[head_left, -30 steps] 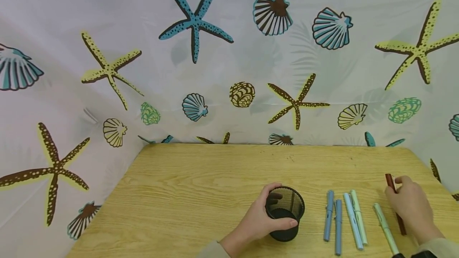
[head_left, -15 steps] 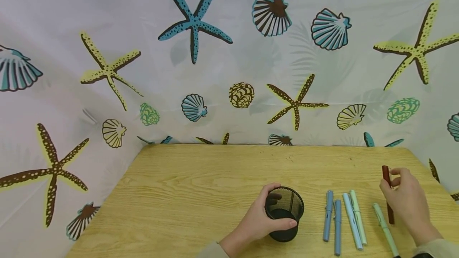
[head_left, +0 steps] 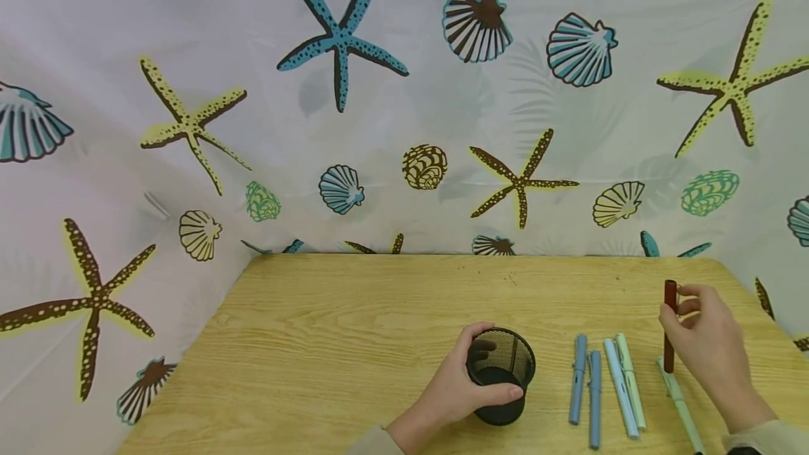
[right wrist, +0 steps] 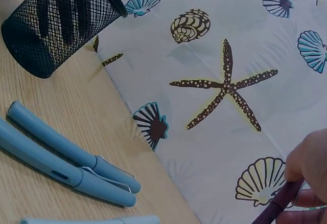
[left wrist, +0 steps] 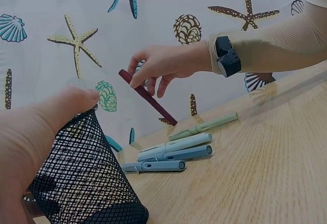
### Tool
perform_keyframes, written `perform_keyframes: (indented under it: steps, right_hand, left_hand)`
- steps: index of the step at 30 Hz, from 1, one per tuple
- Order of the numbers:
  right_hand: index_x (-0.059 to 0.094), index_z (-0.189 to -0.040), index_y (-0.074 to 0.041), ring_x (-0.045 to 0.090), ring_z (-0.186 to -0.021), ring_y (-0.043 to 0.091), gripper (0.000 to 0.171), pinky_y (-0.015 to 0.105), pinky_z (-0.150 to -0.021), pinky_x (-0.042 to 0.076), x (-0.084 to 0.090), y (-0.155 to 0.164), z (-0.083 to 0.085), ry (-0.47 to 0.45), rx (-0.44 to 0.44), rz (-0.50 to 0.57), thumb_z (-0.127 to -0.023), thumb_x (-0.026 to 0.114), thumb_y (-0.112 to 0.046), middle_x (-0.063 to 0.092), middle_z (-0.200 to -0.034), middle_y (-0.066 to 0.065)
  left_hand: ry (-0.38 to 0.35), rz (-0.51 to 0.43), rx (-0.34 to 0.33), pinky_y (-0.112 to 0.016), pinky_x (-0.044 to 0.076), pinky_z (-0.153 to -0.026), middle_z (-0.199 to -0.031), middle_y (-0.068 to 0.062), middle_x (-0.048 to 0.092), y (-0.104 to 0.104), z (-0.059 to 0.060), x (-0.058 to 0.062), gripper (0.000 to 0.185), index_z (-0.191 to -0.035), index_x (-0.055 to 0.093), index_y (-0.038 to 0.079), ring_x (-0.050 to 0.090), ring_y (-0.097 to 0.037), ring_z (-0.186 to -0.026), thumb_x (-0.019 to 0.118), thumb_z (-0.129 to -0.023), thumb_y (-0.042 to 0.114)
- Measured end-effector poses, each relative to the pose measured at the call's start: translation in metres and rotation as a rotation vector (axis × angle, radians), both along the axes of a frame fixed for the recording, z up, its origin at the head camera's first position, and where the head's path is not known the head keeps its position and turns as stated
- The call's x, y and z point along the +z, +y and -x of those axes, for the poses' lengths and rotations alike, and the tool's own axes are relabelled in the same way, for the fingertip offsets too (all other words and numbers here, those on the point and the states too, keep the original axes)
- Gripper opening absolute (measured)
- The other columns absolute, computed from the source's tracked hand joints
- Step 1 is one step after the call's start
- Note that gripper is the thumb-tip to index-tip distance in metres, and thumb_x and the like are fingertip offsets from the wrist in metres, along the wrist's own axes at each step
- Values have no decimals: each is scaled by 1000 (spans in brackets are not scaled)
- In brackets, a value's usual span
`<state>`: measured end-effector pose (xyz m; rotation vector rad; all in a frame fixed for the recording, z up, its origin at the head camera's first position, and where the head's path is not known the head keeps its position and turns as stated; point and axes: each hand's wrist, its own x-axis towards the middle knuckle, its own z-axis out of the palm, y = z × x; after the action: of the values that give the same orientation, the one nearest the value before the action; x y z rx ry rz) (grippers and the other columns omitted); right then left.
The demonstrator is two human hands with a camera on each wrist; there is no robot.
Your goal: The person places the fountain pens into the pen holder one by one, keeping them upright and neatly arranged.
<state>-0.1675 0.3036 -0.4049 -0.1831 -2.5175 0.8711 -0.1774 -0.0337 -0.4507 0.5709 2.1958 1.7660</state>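
Note:
My left hand grips a black mesh pen cup that stands on the wooden table. To its right, my right hand pinches a dark red pen near its top and holds it lifted off the table, tilted nearly upright. Between the two hands lie several capped pens: two blue ones, a light blue one and a pale green one. Another green pen lies under my right hand.
A curtain printed with starfish and shells hangs behind and around the table. The table's right edge runs close to my right hand. A black band sits on my right wrist.
My right hand has raised the dark red pen off the table and swung it from slanted to nearly upright, moving slightly left. My left hand and the cup have stayed put.

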Motion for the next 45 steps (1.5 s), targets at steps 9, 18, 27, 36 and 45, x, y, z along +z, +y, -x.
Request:
perform_keyframes:
  steps: [9,18,27,36,45]
  right_hand:
    - [48,-119,5,48,-69,5,39,25,-47,42,13,-16,-5,106,22,28,-90,59,-18,56,-93,15]
    - [52,-117,1,45,-68,-7,34,16,-53,41,20,-31,-11,211,65,35,-87,62,-13,57,-89,11]
    - [53,-114,2,46,-70,-7,33,8,-57,40,26,-49,-16,304,129,57,-85,65,-6,57,-88,8]
    - [55,-112,1,50,-70,-5,34,10,-57,42,31,-69,-24,359,180,89,-80,68,1,57,-85,2]
    - [55,-109,1,51,-70,-2,35,12,-56,43,36,-83,-26,416,249,105,-78,68,6,57,-85,2]
  left_hand:
    - [8,4,7,-47,40,-90,-129,0,45,1,1,-1,75,-133,34,43,44,-24,-118,78,-73,41]
    - [12,3,8,-48,40,-90,-129,2,44,1,1,-3,75,-133,34,42,43,-25,-119,78,-73,40]
    - [10,4,-5,-46,41,-89,-127,0,47,0,0,-3,75,-133,32,44,45,-24,-117,77,-74,42]
    - [12,2,-2,-46,41,-88,-129,-4,47,0,1,-3,75,-134,32,43,45,-24,-117,77,-74,42]
    - [13,3,8,-46,41,-88,-126,0,48,1,1,-3,74,-134,33,43,45,-24,-117,77,-74,42]
